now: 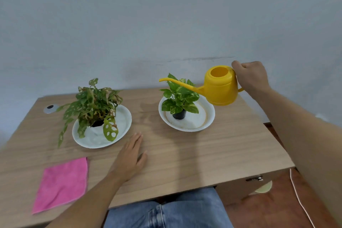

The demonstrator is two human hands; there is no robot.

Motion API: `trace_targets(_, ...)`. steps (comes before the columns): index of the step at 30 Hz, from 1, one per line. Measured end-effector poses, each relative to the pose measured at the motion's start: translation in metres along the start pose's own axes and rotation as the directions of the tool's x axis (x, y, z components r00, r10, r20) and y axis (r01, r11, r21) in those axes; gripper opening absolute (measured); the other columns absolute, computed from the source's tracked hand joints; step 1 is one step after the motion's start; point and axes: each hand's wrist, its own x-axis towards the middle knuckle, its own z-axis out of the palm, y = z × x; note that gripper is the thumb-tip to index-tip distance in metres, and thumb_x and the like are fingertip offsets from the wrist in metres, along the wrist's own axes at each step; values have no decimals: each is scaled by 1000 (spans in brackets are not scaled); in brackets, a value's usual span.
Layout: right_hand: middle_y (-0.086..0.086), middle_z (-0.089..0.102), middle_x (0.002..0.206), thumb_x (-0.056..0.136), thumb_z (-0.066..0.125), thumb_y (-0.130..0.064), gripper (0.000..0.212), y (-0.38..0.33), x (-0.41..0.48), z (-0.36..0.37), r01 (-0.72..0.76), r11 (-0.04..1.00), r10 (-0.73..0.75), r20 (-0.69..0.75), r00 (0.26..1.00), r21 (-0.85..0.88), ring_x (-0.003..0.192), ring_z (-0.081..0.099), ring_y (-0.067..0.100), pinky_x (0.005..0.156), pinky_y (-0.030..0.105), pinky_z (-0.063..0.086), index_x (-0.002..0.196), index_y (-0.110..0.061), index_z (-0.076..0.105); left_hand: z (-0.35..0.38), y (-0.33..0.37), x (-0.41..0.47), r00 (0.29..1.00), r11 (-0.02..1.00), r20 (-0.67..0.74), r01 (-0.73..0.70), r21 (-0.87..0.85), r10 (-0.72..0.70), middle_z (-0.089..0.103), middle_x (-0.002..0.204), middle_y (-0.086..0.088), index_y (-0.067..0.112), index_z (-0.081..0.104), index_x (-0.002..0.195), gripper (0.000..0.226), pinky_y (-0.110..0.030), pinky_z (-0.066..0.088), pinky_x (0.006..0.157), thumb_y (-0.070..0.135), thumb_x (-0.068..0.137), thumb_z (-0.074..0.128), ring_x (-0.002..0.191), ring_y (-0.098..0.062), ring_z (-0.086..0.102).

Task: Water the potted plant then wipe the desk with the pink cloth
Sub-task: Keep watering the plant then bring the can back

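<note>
My right hand (250, 77) grips the handle of a yellow watering can (221, 87), held in the air at the desk's back right. Its long spout reaches left above the leaves of a small green potted plant (179, 98) in a black pot on a white plate (208, 116). A larger, droopy potted plant (94, 103) stands on another white plate (122, 122) to the left. My left hand (130, 157) lies flat on the wooden desk (203, 153), fingers apart, holding nothing. The pink cloth (63, 183) lies flat at the front left.
A grey cable grommet (50, 108) sits in the desk's back left corner. A pale wall rises right behind the desk. At the right, the desk edge drops to a red-brown floor with a thin white cable (299, 198). My legs in jeans are below the front edge.
</note>
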Motion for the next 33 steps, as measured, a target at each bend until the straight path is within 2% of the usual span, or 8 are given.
trace_targets(3,3,30,53,90,60,-33,49,-14,0,14,30,999,-30,20,999,17,46,26,13,53,33,27,54,-13,34,-11,-24,-18,1000,1000,-15,-20,12,20,20,183,2,16,24,176,80,-39,16,138,56,108,40,170,-12,12)
trace_targets(6,1,30,51,90,60,-33,47,-27,-1,28,60,998,-61,44,997,23,48,27,14,53,33,27,55,-13,35,-18,-49,-36,998,998,-11,-63,27,63,23,182,3,17,28,175,80,-41,22,137,56,108,46,169,-15,20)
trace_targets(9,-4,27,46,91,61,-32,50,-40,-3,43,99,995,-100,74,992,23,42,26,12,50,31,27,54,-14,33,-21,-60,-50,995,996,-38,-86,30,87,23,182,3,16,31,174,78,-35,17,137,52,108,52,169,-18,24)
trace_targets(15,5,31,55,93,62,-33,47,-65,-9,78,156,988,-157,132,979,18,42,27,12,40,20,23,57,-12,39,-22,-61,-56,997,997,-24,-69,38,70,14,185,6,20,24,176,80,-43,18,138,53,110,54,171,-11,11)
trace_targets(19,3,32,53,92,63,-35,49,-79,-12,98,161,986,-165,167,972,41,48,29,15,49,30,29,57,-13,38,-21,-59,-57,999,997,-15,-51,50,52,12,185,6,21,21,177,81,-45,18,138,54,110,52,171,-9,7)
trace_targets(22,-8,26,42,91,63,-37,53,-88,-14,110,172,984,-176,191,966,41,43,26,11,46,27,27,53,-16,32,-21,-59,-57,999,997,-14,-43,70,44,11,185,6,20,20,177,80,-46,17,138,55,110,50,171,-9,5)
trace_targets(28,-8,24,39,92,63,-36,54,-102,-15,130,204,977,-213,216,953,64,42,25,12,51,32,28,51,-17,32,-22,-55,-59,999,995,-21,-34,91,36,11,185,5,18,20,176,80,-43,13,139,55,111,47,171,-8,4)
trace_targets(33,-7,26,37,94,63,-34,54,-114,-17,148,227,972,-234,227,945,55,39,26,12,47,29,28,51,-16,34,-23,-55,-59,1000,994,-15,-17,112,19,11,186,6,20,18,177,81,-41,10,139,60,112,42,171,-9,4)
